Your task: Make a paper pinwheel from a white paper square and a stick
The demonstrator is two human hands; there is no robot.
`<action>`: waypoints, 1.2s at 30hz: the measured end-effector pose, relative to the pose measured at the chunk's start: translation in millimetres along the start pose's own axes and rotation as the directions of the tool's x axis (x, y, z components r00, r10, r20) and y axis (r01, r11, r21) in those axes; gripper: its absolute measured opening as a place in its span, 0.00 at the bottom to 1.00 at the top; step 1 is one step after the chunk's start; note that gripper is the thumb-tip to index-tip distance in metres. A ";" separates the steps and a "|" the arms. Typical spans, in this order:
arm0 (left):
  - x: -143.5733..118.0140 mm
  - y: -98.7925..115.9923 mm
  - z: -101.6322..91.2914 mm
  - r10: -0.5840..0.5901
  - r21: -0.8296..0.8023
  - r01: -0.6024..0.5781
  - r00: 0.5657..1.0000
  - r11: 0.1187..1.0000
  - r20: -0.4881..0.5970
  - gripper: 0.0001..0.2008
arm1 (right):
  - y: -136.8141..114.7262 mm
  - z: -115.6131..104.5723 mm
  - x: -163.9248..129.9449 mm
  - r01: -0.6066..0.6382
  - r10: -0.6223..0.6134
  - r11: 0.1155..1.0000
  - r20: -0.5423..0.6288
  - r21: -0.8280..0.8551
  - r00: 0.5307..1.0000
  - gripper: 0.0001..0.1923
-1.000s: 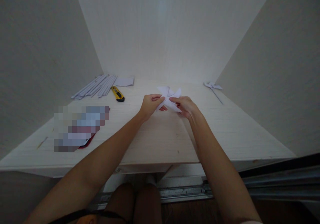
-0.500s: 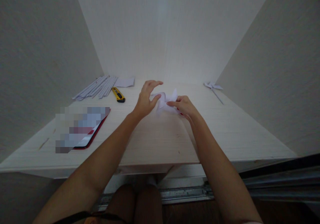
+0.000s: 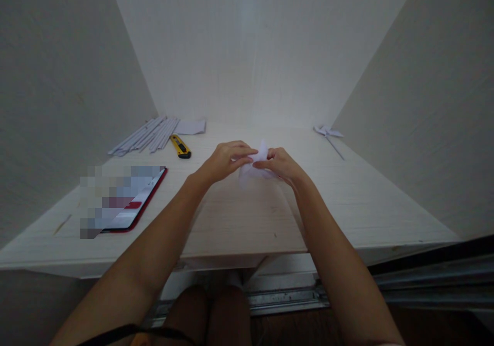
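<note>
Between my two hands is a white paper pinwheel (image 3: 262,153), its folded blades partly hidden by my fingers. My left hand (image 3: 228,159) is closed on its left side, thumb and fingers pressing the paper. My right hand (image 3: 282,163) pinches it from the right, the thumb lying over the middle. A second paper pinwheel on a thin stick (image 3: 327,131) lies at the back right of the table, apart from both hands.
Several rolled paper sticks (image 3: 148,135) lie at the back left beside a folded white paper (image 3: 191,126). A yellow utility knife (image 3: 180,146) is in front of them. Nearer left lies a tablet in a red case (image 3: 144,202). Walls enclose the white table (image 3: 347,202).
My left hand has come down from an open pose and closed on the paper. My right hand keeps its pinch. The paper blades have shifted between my fingers.
</note>
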State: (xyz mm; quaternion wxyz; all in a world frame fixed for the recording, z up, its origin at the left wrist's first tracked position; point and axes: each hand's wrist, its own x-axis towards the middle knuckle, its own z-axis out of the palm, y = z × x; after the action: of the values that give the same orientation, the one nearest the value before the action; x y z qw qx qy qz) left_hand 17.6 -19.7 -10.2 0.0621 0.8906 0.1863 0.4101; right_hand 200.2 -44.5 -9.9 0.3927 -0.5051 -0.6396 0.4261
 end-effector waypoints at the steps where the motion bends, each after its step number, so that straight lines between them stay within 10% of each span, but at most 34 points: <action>1: -0.3 -0.4 -0.1 -0.004 0.004 0.004 1.000 1.000 -0.007 0.12 | -0.3 0.0 -0.3 -0.008 0.008 1.000 0.008 0.002 1.000 0.08; 14: -2.7 -1.8 6.1 -0.136 -0.062 0.132 0.988 0.989 -0.070 0.12 | 5.7 -0.7 3.4 -0.033 0.031 0.999 0.048 0.040 0.998 0.08; 25: -7.1 1.6 14.0 0.053 0.215 -0.018 0.986 0.976 -0.158 0.13 | 3.0 0.7 1.8 -0.102 0.110 0.985 -0.046 0.142 0.993 0.04; 36: -5.6 7.8 4.8 0.207 0.335 -0.193 0.978 0.922 -0.004 0.09 | -1.3 1.9 -0.1 -0.142 0.144 0.964 0.011 0.226 0.990 0.07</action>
State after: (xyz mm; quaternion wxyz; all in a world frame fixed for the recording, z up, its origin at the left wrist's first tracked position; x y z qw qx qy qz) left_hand 20.2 -28.8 -15.2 -0.1349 0.8944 0.1622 0.3944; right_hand 198.1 -45.1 -9.4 0.4176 -0.5030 -0.5477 0.5222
